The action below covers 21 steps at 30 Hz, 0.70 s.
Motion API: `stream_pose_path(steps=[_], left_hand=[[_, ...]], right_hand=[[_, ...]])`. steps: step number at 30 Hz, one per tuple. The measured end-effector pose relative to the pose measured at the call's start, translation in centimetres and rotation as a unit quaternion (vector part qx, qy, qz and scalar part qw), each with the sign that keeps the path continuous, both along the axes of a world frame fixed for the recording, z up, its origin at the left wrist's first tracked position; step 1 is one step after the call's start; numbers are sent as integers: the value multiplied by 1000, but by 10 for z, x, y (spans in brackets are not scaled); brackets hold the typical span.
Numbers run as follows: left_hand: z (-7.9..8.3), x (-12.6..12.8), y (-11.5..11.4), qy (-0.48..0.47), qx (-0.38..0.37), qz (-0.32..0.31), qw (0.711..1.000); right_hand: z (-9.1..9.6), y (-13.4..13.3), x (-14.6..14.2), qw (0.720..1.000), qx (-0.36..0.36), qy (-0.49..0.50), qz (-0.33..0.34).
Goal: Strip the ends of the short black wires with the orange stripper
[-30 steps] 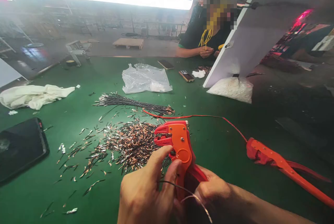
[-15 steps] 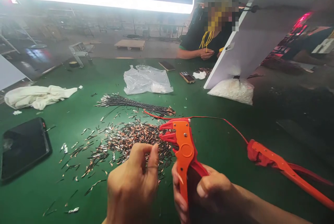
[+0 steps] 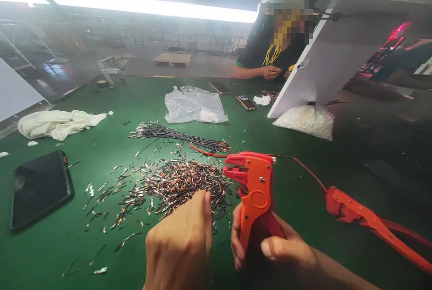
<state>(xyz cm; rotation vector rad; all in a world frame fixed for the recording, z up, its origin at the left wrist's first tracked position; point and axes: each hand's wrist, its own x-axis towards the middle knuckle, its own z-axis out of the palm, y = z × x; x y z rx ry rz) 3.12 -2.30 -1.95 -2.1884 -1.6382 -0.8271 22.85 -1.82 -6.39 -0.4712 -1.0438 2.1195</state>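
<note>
My right hand (image 3: 286,247) is wrapped round the handles of an orange and red wire stripper (image 3: 258,186). The tool's jaws point left and stand a little apart, with no wire visible between them. Left of the tool, my left hand (image 3: 180,242) is closed with thumb and forefinger together; what it pinches, if anything, is hidden. Beyond that hand spreads a pile of short black and copper wire scraps (image 3: 189,182). A bundle of black wires (image 3: 182,136) lies behind the pile, with silvery ends at left and bare copper at right.
A second orange stripper (image 3: 371,218) lies at right, near a thin red cord (image 3: 307,170). On the green table (image 3: 111,254) are a dark phone (image 3: 42,191), white cloth (image 3: 60,123), clear plastic bag (image 3: 195,105) and tied white bag (image 3: 305,121). Across it, a person's hand (image 3: 272,72) holds yellow wires.
The wire stripper in my right hand has shifted right, farther from my left hand. My left hand has turned, so its fingertips show less. The whole view has shifted slightly.
</note>
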Motion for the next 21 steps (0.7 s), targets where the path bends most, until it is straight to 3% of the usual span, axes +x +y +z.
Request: stream_pose_path(steps=[5, 12, 17, 21], left_hand=[[7, 2, -6, 28, 48, 5, 998], [17, 12, -8, 35, 101, -21, 994], [11, 11, -8, 25, 112, -51, 992], [4, 8, -9, 23, 122, -104, 987]], right_hand=[[4, 1, 7, 995, 49, -79, -31], [8, 4, -5, 994, 72, -86, 2], [16, 3, -5, 990, 61, -127, 11], [18, 6, -5, 984, 92, -148, 24]])
